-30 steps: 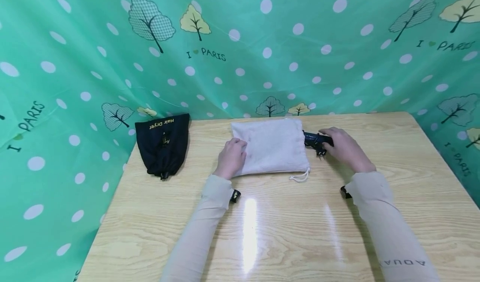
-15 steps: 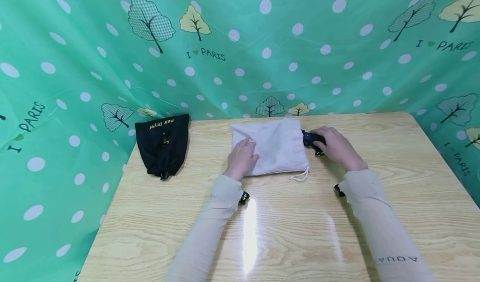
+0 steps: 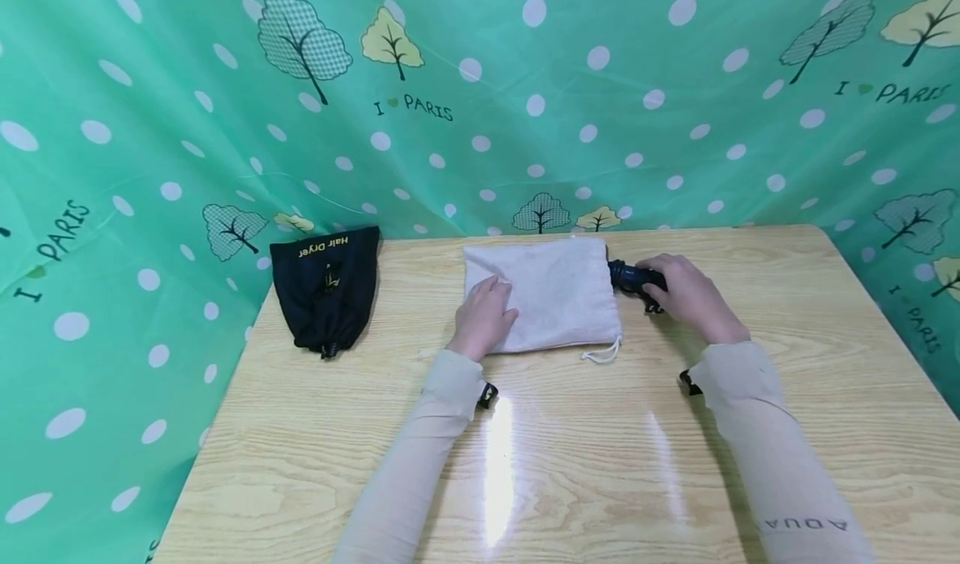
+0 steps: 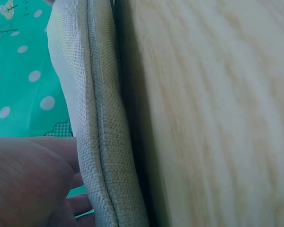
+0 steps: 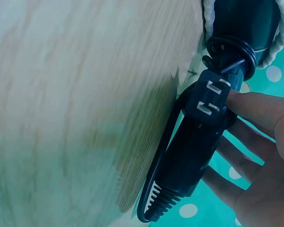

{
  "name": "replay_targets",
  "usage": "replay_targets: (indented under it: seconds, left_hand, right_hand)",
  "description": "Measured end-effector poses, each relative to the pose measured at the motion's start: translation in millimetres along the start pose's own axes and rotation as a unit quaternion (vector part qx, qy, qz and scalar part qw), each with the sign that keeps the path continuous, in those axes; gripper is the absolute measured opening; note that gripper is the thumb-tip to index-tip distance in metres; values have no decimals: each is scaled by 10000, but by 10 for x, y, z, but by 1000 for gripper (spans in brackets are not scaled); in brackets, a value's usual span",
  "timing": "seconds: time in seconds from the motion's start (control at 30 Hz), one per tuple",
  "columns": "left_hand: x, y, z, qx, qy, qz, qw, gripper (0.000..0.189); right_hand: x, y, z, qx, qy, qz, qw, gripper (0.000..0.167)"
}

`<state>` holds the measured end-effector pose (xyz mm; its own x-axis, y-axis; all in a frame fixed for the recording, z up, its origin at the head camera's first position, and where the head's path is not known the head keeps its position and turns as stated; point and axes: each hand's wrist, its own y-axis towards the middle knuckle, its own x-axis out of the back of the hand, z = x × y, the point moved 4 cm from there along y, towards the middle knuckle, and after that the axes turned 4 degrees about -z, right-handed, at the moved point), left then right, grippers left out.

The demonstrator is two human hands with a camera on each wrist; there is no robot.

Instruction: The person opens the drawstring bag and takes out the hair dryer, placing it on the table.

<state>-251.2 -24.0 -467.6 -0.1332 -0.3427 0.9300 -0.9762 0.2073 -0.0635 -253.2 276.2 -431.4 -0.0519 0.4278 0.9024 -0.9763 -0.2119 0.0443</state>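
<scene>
A white cloth drawstring bag lies flat on the table, its mouth facing right and a white cord hanging at the near corner. My left hand rests on its left part, and in the left wrist view the fingers lie against the cloth's far side. With my right hand I grip the handle of a black corded appliance, thumb on the near side and fingers behind. A two-pronged plug and looped cord lie along this handle. The wider end sits inside the bag's mouth, mostly hidden.
A black drawstring pouch lettered "Hair Dryer" lies at the back left of the wooden table. A green dotted cloth hangs behind the table and along its sides.
My left hand has slid right, further onto the bag. My right hand moved left with the appliance, then back right, so more of the handle now shows outside the bag's mouth.
</scene>
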Motion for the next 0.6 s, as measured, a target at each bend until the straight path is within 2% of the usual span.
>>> replay_targets:
  seconds: [0.2, 0.6]
  left_hand:
    - [10, -13, 12, 18, -107, -41, 9999, 51]
    - [1, 0, 17, 74, -89, -48, 9999, 49]
  right_hand:
    - [19, -32, 4, -72, -54, -43, 10000, 38]
    - [35, -135, 26, -517, -72, -225, 9984, 38]
